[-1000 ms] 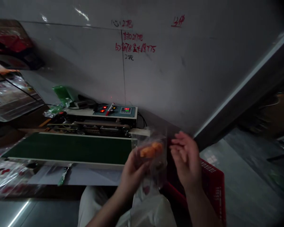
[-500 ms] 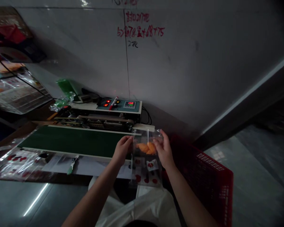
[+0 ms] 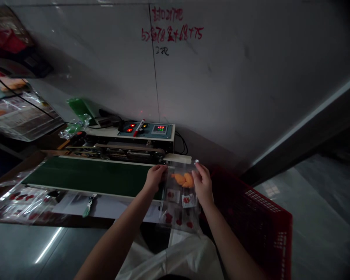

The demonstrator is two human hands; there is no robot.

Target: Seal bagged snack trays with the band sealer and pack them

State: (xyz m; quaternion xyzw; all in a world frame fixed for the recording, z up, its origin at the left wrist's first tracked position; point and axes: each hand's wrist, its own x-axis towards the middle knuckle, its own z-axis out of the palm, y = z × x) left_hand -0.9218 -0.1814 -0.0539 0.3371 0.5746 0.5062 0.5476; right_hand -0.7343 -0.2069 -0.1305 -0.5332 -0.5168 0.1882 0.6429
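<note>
A clear plastic bag (image 3: 179,202) printed with small red marks holds orange pieces near its top. My left hand (image 3: 154,178) pinches the bag's upper left corner and my right hand (image 3: 202,186) grips its upper right edge. The bag's top sits at the right end of the green conveyor belt (image 3: 90,177), just before the sealing machine (image 3: 128,144) with its red-lit display.
A red plastic crate (image 3: 253,217) stands to my right on the floor. Printed clear bags (image 3: 20,200) lie at the left by the belt's near edge. A green bag (image 3: 78,112) and cables sit behind the machine. A white wall with red writing rises behind.
My right hand came off open and took hold of the bag's right edge. Both hands then carried the bag forward to the belt's right end.
</note>
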